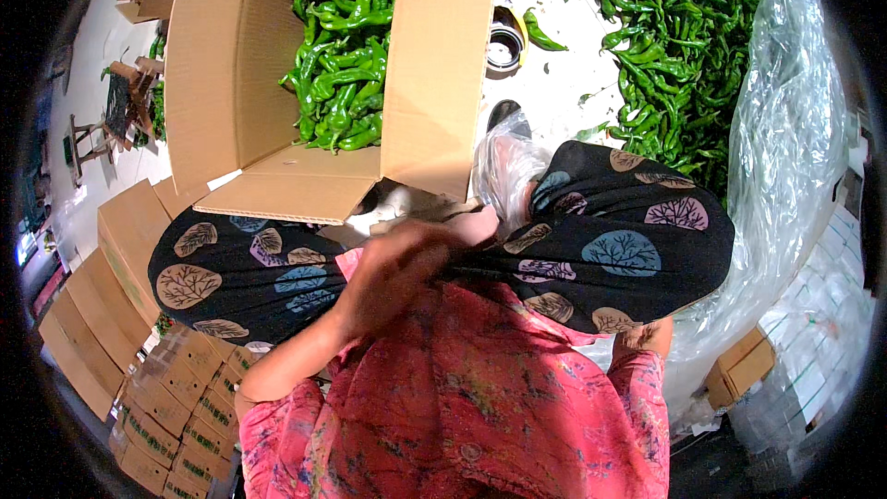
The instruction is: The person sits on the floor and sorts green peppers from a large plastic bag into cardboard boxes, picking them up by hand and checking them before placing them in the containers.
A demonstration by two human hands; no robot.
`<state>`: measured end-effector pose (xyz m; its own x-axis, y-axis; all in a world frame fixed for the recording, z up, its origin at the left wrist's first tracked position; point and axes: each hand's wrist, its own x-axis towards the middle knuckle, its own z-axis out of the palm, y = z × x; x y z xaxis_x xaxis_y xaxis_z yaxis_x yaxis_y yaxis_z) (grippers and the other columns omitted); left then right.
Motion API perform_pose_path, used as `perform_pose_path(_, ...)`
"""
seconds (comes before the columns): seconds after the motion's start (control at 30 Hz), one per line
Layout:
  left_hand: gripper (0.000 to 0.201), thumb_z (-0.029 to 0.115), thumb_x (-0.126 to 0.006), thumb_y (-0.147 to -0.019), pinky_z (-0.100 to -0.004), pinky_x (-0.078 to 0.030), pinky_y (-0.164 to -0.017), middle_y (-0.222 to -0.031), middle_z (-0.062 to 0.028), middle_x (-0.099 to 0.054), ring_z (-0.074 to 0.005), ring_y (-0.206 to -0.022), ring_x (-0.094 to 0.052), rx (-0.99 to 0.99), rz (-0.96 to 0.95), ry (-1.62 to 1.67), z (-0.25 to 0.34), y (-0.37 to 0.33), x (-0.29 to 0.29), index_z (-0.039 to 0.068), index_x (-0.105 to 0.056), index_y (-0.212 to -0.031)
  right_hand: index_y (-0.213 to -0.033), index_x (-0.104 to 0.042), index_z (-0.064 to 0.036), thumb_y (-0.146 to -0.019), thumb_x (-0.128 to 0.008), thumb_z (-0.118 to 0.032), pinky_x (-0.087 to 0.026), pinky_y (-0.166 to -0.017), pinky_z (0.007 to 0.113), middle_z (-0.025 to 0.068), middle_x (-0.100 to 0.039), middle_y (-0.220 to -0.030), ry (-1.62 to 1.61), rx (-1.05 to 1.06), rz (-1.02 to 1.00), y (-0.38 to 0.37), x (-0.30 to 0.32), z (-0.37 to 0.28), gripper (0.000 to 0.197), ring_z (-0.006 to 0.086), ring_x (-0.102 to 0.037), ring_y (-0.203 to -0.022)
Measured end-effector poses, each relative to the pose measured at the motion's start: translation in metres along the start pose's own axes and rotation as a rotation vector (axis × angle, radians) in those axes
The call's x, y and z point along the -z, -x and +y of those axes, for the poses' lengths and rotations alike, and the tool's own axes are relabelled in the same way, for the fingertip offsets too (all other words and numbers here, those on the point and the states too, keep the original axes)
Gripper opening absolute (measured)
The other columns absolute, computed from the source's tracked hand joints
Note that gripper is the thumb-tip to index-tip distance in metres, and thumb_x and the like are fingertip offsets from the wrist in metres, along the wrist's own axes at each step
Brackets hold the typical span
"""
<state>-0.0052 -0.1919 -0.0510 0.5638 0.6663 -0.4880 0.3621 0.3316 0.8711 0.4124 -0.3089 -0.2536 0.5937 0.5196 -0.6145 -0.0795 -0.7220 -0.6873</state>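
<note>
My left hand (405,259) is above my lap, in front of the box's near flap, its fingers smeared by motion. Whether it holds anything cannot be made out. Of my right arm, only a part near the right hand (644,337) shows beside my right thigh, and the fingers are hidden. Directly ahead stands an open cardboard box (439,65), its flaps spread out. Long green peppers (342,74) are piled inside it. A big heap of the same peppers (679,46) lies to the right, on the floor.
Clear plastic sheeting (785,129) edges the heap on the right. A round dark-rimmed object (504,46) and a single pepper (543,32) lie between box and heap. Stacked cartons (176,397) stand at lower left; a small carton (741,365) sits at lower right.
</note>
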Motion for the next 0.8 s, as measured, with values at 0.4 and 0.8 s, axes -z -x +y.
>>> perform_pose_path(0.4, 0.045, 0.037, -0.050, -0.098, -0.0339, -0.048, -0.089, -0.111, -0.0103, -0.064, -0.0201, -0.101, -0.061, 0.491, 0.293, 0.605, -0.099, -0.061, -0.048, 0.000, -0.055, -0.123, -0.120, -0.052, -0.0098, -0.073, -0.077, -0.017, -0.055, -0.080, 0.039, 0.0154, -0.069, -0.103, -0.113, -0.132, -0.037, 0.017, 0.005, 0.010, 0.054, 0.0275, -0.069, -0.086)
perform_pose_path(0.8, 0.079, 0.045, -0.049, -0.096, -0.0488, -0.018, -0.116, -0.156, -0.0231, -0.020, -0.0374, -0.145, -0.020, -0.368, 0.004, -0.044, 0.011, -0.109, -0.170, 0.001, -0.015, -0.153, -0.116, -0.056, -0.0081, -0.077, -0.075, -0.018, -0.055, -0.079, 0.038, 0.0149, -0.069, -0.102, -0.180, -0.220, -0.042, 0.024, 0.013, 0.013, 0.045, 0.0264, -0.069, -0.085)
